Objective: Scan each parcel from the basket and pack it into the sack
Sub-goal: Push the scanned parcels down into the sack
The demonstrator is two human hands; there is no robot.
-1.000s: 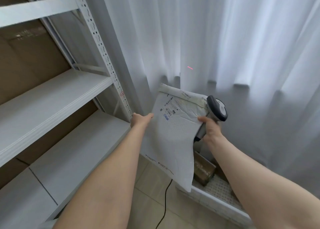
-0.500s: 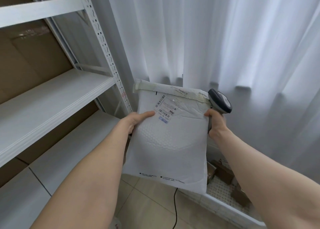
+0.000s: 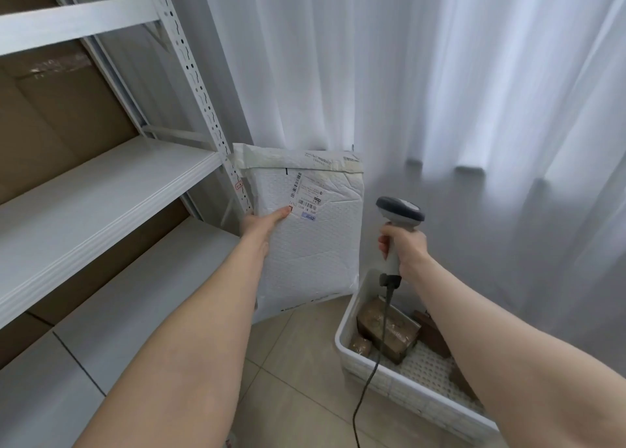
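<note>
My left hand (image 3: 262, 226) holds a white bubble mailer parcel (image 3: 311, 244) upright by its left edge, thumb on the front beside the barcode label (image 3: 305, 197). A red mark sits on the label's lower left corner next to my thumb. My right hand (image 3: 404, 244) grips the handle of a grey and white barcode scanner (image 3: 399, 210), apart from the parcel and to its right, head turned toward the parcel. Below the scanner stands a white basket (image 3: 382, 376) with brown taped parcels (image 3: 386, 329) inside. No sack is in view.
A white metal shelf rack (image 3: 108, 190) with a perforated upright fills the left side, cardboard behind it. White curtains (image 3: 440, 92) hang behind the parcel and basket. The scanner's black cable (image 3: 367, 386) drops over the basket rim to the tiled floor (image 3: 298, 397).
My right hand has let go of the parcel's right edge and moved right and down with the scanner. The parcel is now held by my left hand alone, face toward me.
</note>
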